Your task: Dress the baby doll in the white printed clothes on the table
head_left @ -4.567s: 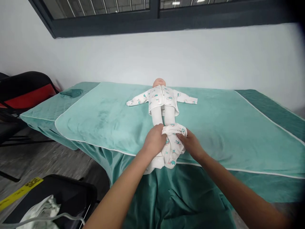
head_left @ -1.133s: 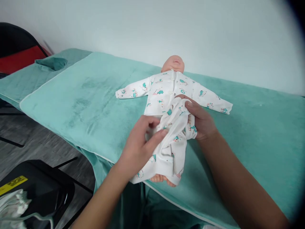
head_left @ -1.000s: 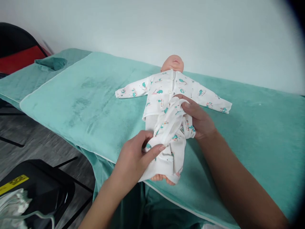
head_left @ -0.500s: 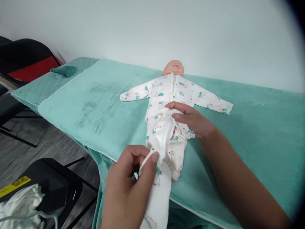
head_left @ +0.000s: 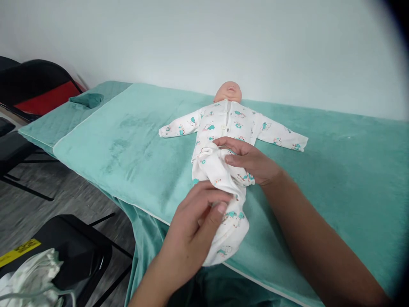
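Observation:
A baby doll (head_left: 228,91) lies on its back, head toward the wall, arms spread. It wears a white printed shirt (head_left: 209,119) with a buttoned front. Over its lower body are white baby trousers (head_left: 236,219), bunched and twisted, with one end near the bed's front edge. My left hand (head_left: 200,221) is closed, pinching trouser cloth between thumb and fingers. My right hand (head_left: 251,160) lies at the doll's waist, thumb and fingers closed on the trousers' upper part. The doll's legs are hidden under cloth and hands.
The bed (head_left: 137,132) has a green cover with a face hole (head_left: 87,100) at its left end. A black chair (head_left: 73,247) at front left carries crumpled whitish cloth (head_left: 35,273) and a cable. Another chair (head_left: 38,89) stands farther back.
My left hand has moved right and slightly up with the trouser cloth. The hanging trouser leg has swung up and right, and now bunches near the bed's edge. My right hand stays at the waist.

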Demonstrator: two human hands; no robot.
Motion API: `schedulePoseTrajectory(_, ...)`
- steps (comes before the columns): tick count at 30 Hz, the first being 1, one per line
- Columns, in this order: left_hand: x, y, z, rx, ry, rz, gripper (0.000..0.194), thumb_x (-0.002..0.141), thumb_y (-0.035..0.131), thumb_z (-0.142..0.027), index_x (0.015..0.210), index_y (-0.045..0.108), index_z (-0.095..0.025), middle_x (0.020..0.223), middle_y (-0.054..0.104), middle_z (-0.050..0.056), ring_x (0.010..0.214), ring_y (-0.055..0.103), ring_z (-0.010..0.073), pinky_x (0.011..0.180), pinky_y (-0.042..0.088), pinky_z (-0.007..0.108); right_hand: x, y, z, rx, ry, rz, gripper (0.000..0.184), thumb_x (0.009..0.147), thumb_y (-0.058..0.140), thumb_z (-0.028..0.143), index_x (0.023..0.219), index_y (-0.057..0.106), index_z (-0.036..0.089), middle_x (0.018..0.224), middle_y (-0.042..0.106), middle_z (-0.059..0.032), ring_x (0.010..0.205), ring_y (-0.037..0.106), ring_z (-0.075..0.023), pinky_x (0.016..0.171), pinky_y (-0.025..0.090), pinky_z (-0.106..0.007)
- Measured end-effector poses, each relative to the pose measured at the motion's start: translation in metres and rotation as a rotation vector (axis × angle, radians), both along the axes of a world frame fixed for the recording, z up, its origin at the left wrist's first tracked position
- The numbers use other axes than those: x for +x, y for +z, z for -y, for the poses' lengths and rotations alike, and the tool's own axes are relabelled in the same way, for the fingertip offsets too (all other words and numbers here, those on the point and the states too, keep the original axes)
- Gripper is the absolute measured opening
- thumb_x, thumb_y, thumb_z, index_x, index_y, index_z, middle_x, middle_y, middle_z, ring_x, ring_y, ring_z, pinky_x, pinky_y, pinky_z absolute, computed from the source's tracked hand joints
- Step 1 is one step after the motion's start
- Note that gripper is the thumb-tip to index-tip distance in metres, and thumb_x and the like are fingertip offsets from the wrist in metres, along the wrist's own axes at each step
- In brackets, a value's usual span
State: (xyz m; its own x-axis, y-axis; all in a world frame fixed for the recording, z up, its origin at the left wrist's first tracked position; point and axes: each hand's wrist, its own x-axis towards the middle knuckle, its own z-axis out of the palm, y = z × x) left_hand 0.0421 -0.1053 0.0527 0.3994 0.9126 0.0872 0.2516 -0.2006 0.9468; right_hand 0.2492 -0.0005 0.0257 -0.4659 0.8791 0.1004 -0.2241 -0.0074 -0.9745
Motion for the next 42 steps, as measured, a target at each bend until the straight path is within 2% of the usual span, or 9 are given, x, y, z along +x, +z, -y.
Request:
schedulePoseTrajectory(6,0.001,-0.014,-0.035,0.191,0.432,-0.033,0.040,0.089,0.067,-0.025,0.127,0.055,-0.029,0.135,0.056,0.005,0.128,0.052,0.0222,0.103,0.047,0.038,0.001,0.000,0.000,0.008,0.144,-0.053,0.053,0.077,0.084,0.034,0.125,0.063,0.026,0.118,0.067,-0.0027,0.095,0.067,-0.0159,0.081,0.055,-0.026)
schedulePoseTrajectory(10,0.000,-0.015,-0.059,0.050,0.271,-0.018,0.049,0.086,0.067,-0.026,0.133,0.054,-0.029,0.137,0.059,0.004,0.125,0.055,0.0218,0.101,0.047,0.035,-0.001,0.002,-0.001,-0.018,0.157,-0.045,0.054,0.074,0.086,0.025,0.123,0.063,0.024,0.111,0.067,-0.0020,0.091,0.066,-0.0151,0.077,0.055,-0.025)
schedulePoseTrajectory(14,0.000,-0.011,-0.080,-0.147,0.206,0.111,0.024,0.085,0.067,-0.031,0.108,0.067,-0.021,0.098,0.068,0.002,0.085,0.060,0.0161,0.076,0.048,0.027,-0.003,0.004,0.000,-0.048,0.106,-0.018,0.045,0.074,0.086,0.024,0.114,0.065,0.022,0.098,0.067,0.0004,0.081,0.064,-0.0119,0.072,0.053,-0.022)
schedulePoseTrajectory(18,0.006,-0.008,-0.093,-0.254,0.207,0.349,0.015,0.080,0.070,-0.030,0.085,0.061,-0.019,0.073,0.055,-0.003,0.063,0.046,0.0099,0.057,0.036,0.022,-0.003,0.005,0.001,-0.120,0.079,0.056,0.035,0.074,0.086,0.027,0.102,0.067,0.019,0.084,0.066,0.0024,0.069,0.061,-0.0106,0.063,0.049,-0.021)
schedulePoseTrajectory(21,0.015,-0.006,-0.100,-0.279,0.226,0.450,0.014,0.079,0.065,-0.025,0.076,0.053,-0.019,0.068,0.045,-0.004,0.059,0.041,0.0090,0.053,0.032,0.022,-0.004,0.008,0.000,-0.135,0.057,0.113,0.035,0.075,0.085,0.031,0.103,0.068,0.019,0.083,0.068,0.0020,0.071,0.063,-0.0129,0.065,0.050,-0.023)
schedulePoseTrajectory(26,0.033,-0.002,-0.109,-0.265,0.349,0.466,0.019,0.078,0.063,-0.022,0.074,0.044,-0.021,0.065,0.038,-0.005,0.054,0.036,0.0076,0.050,0.030,0.022,-0.005,0.017,-0.001,-0.008,0.290,0.198,0.022,0.083,0.077,0.037,0.088,0.071,0.016,0.082,0.072,-0.0020,0.079,0.067,-0.0177,0.075,0.052,-0.030)
schedulePoseTrajectory(31,0.045,0.000,-0.114,-0.149,0.479,0.341,0.026,0.075,0.065,-0.016,0.070,0.040,-0.020,0.062,0.031,-0.007,0.053,0.028,0.0059,0.051,0.028,0.021,-0.010,0.023,0.003,-0.028,0.184,0.381,0.026,0.078,0.080,0.037,0.094,0.073,0.018,0.090,0.075,-0.0023,0.087,0.069,-0.0204,0.076,0.052,-0.030)
schedulePoseTrajectory(35,0.049,-0.005,-0.116,-0.111,0.543,0.341,0.026,0.077,0.064,-0.016,0.073,0.039,-0.021,0.063,0.030,-0.007,0.054,0.028,0.0064,0.050,0.028,0.021,-0.017,0.023,0.005,-0.016,0.184,0.326,0.036,0.075,0.083,0.032,0.106,0.069,0.019,0.102,0.074,-0.0030,0.099,0.068,-0.0219,0.081,0.054,-0.032)
schedulePoseTrajectory(42,0.032,-0.008,-0.118,-0.230,0.324,0.365,0.026,0.083,0.070,-0.032,0.079,0.046,-0.022,0.063,0.042,-0.006,0.050,0.038,0.0073,0.047,0.030,0.021,-0.017,0.021,0.005,-0.075,0.121,0.368,0.025,0.077,0.077,0.026,0.099,0.069,0.017,0.091,0.072,-0.0024,0.083,0.067,-0.0184,0.071,0.052,-0.029)
